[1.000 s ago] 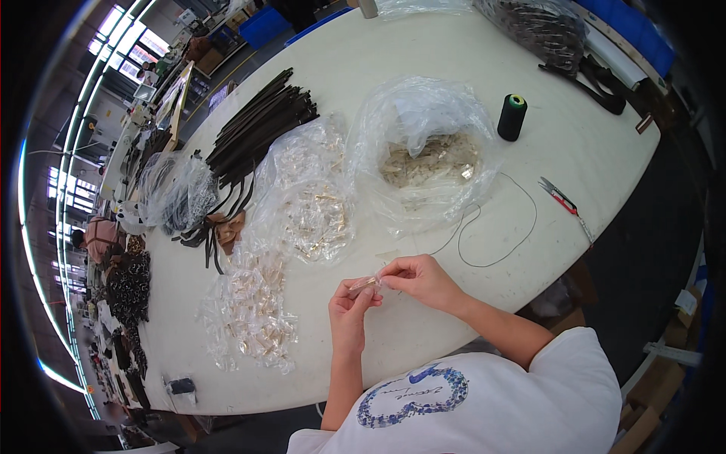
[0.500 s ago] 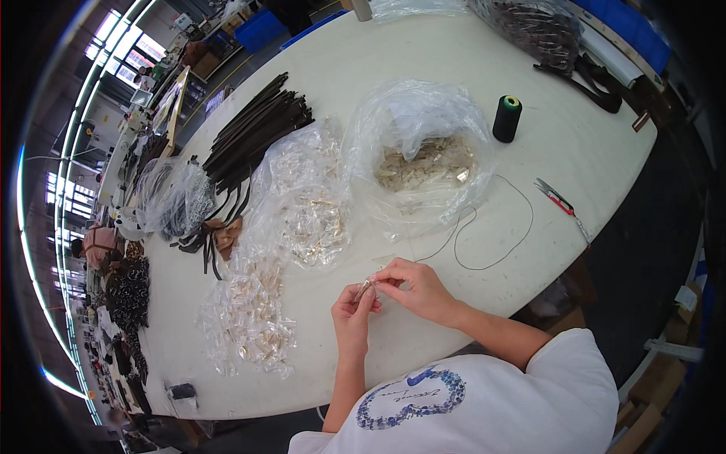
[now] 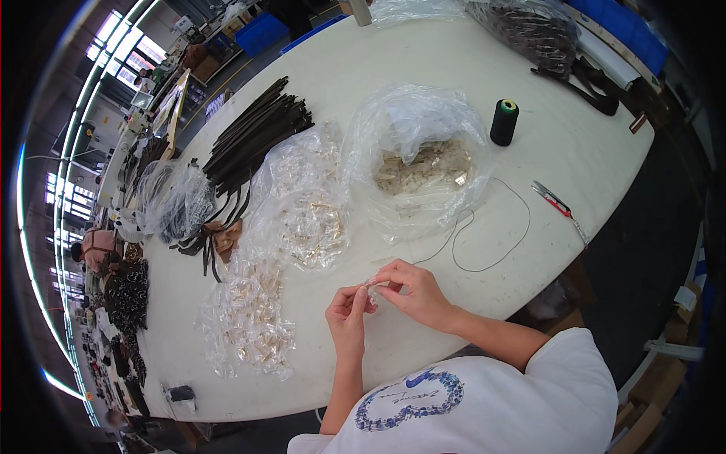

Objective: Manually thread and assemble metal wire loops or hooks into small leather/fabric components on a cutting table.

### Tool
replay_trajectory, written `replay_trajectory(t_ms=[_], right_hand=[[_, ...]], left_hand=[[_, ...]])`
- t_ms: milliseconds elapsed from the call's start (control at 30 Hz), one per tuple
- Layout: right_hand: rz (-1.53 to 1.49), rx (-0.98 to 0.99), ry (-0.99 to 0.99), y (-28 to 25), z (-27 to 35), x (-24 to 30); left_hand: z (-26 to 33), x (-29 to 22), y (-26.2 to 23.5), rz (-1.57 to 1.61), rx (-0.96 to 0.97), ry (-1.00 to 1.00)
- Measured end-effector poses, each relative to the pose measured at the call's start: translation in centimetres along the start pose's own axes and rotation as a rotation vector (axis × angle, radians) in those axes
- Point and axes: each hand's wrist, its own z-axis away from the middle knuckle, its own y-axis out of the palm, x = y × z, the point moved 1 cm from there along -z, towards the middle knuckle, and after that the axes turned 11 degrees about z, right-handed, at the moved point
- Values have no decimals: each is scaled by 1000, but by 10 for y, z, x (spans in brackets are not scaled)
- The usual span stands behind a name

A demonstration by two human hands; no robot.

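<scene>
My left hand (image 3: 347,312) and my right hand (image 3: 409,290) meet over the near part of the table, fingertips pinched close together. Between them is a small, see-through, shiny piece (image 3: 371,296), perhaps plastic; its exact kind is too small to make out. Both hands are closed on it. A thin dark thread (image 3: 484,270) loops over the table and ends close to my right hand. Left of my hands lies a pile of small clear packets (image 3: 261,321) with gold-coloured bits inside. Beyond them, an open clear bag (image 3: 363,185) holds many small pale pieces (image 3: 423,168).
A black thread spool (image 3: 504,122) stands upright right of the bag. Red-handled thread snips (image 3: 558,204) lie near the right edge. Dark strips (image 3: 257,136) are bundled at the far left, beside a clear bag of packets (image 3: 310,219). A filled plastic bag (image 3: 529,34) lies at the back.
My left hand has shifted slightly left, and more of the see-through piece shows between the fingers. My right hand stays almost in place, still pinching.
</scene>
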Motion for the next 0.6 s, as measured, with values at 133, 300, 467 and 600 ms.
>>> replay_trajectory(t_ms=[133, 300, 467, 600], right_hand=[[-28, 28, 77, -2, 0, 3], [-75, 81, 170, -3, 0, -2], [82, -72, 1, -1, 1, 5], [94, -40, -3, -1, 4, 2]], left_hand=[[1, -1, -1, -31, 33, 1], [6, 0, 4, -161, 77, 58], [2, -9, 5, -39, 20, 16], [-1, -7, -5, -132, 113, 40]])
